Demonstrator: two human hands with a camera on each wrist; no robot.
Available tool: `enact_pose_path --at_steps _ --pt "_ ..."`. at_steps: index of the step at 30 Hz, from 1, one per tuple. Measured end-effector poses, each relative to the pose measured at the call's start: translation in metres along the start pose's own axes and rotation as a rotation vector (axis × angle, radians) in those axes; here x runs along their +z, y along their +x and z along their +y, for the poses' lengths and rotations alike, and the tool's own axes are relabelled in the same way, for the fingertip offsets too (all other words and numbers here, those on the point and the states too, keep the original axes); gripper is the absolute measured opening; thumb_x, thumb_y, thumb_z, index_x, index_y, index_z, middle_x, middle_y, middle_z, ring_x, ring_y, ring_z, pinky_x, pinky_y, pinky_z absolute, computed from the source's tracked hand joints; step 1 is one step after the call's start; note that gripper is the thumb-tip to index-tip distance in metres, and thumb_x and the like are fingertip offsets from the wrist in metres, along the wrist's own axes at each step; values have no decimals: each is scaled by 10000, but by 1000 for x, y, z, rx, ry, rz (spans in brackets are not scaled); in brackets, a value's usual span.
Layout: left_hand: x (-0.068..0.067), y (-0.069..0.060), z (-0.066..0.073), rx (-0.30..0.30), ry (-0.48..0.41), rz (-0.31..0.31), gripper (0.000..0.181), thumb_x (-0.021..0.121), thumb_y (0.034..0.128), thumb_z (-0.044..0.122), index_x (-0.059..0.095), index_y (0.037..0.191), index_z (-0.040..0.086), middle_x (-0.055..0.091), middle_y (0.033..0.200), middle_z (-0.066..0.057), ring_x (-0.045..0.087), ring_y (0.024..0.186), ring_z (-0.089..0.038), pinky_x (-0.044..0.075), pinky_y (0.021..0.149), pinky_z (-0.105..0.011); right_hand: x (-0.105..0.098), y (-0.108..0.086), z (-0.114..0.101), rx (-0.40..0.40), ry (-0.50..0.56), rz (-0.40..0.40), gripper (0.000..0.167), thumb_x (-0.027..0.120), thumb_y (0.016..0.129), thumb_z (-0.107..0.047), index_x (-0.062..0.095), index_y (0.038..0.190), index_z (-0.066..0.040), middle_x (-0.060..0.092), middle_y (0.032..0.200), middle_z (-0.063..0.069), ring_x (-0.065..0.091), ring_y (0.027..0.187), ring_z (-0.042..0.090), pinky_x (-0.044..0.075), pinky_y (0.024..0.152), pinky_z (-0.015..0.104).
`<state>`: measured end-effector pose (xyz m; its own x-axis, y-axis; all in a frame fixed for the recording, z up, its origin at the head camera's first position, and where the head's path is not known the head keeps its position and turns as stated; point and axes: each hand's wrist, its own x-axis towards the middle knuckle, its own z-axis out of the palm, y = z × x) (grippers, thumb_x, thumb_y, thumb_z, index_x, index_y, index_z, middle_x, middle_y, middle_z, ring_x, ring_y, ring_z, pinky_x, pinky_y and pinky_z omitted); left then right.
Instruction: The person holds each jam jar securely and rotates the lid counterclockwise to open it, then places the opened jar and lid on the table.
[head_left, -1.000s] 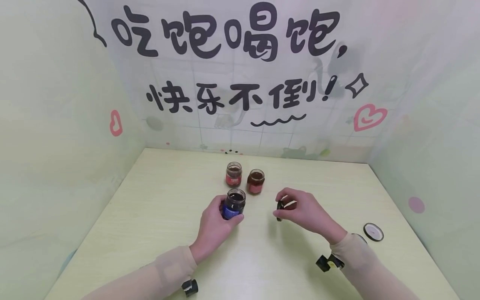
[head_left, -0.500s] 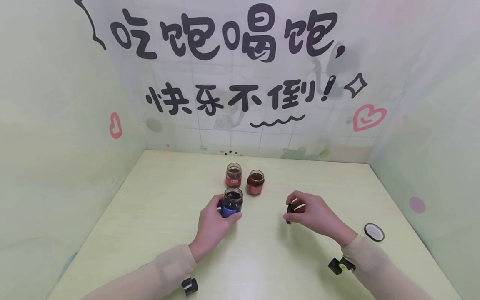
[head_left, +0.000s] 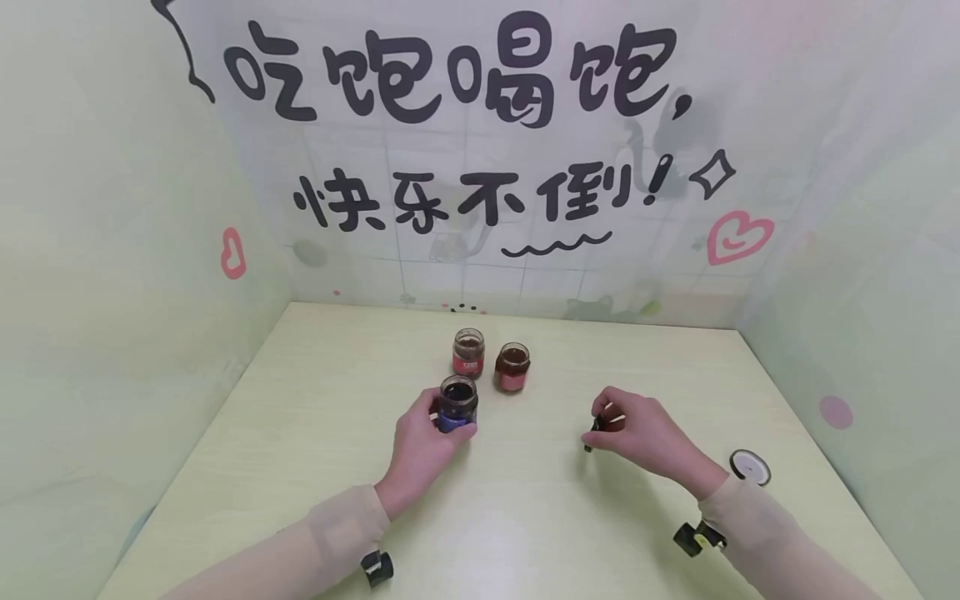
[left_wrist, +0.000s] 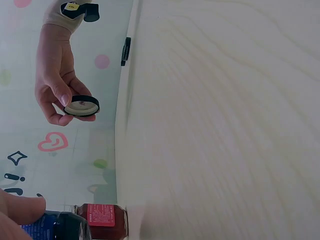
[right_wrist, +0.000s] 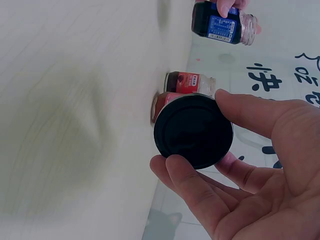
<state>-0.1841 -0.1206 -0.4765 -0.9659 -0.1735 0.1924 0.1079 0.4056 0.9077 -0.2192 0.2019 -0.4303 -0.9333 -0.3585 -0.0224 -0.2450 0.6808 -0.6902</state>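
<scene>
My left hand (head_left: 423, 454) grips an uncapped glass jar (head_left: 457, 406) with dark contents and a blue label. In the right wrist view this jar (right_wrist: 222, 25) is upright and appears lifted off the tabletop. To the right, my right hand (head_left: 637, 433) pinches a black jar lid (right_wrist: 194, 131) by its rim, thumb on one side and fingers on the other. The lid is apart from the jar, and its pale inside (left_wrist: 82, 106) shows in the left wrist view. Behind the left hand stand two uncapped jars with red labels, one clear-topped (head_left: 468, 358) and one filled with reddish-brown contents (head_left: 513, 367).
A second lid (head_left: 750, 467) lies on the pale table (head_left: 337, 358) beyond the right wrist, white inside facing up. Printed fabric walls (head_left: 465, 275) enclose the table at the back and both sides. The two red-labelled jars stand close together near the back.
My right hand has moved rightward with the lid, away from the jars. My left hand has shifted slightly left with the blue-labelled jar. The two red-labelled jars stay put.
</scene>
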Motion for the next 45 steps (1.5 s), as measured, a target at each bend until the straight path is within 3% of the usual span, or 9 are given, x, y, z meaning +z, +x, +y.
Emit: enact_pose_path --at_steps 13,23,29,45 --pt "-8 12 -2 -54 31 -9 569 867 752 78 570 1229 -8 660 1213 -173 599 1172 -360 428 1044 -536 -7 -4 17 25 -103 42 380 861 788 -384 591 899 -140 698 846 -72 683 881 104 530 716 334" --pt "-11 17 -8 -135 49 -6 596 866 759 101 553 1249 -28 646 1225 -206 586 1186 -383 415 1057 -543 -15 -12 27 57 -190 56 400 858 773 -431 572 797 -154 645 740 -80 551 674 134 447 579 304" --pt "-14 21 -10 -140 47 -3 585 867 759 105 554 1234 -33 644 1225 -214 578 1192 -391 407 1060 -551 -19 -16 35 71 -263 56 372 848 783 -425 575 714 -182 560 630 -65 490 577 139 408 535 296" --pt "-22 36 -20 -156 62 -5 613 863 772 135 536 1259 -45 627 1253 -236 566 1206 -394 401 1068 -544 -35 -27 58 137 -322 41 373 848 766 -406 577 672 -168 527 636 -43 463 602 154 376 555 308"
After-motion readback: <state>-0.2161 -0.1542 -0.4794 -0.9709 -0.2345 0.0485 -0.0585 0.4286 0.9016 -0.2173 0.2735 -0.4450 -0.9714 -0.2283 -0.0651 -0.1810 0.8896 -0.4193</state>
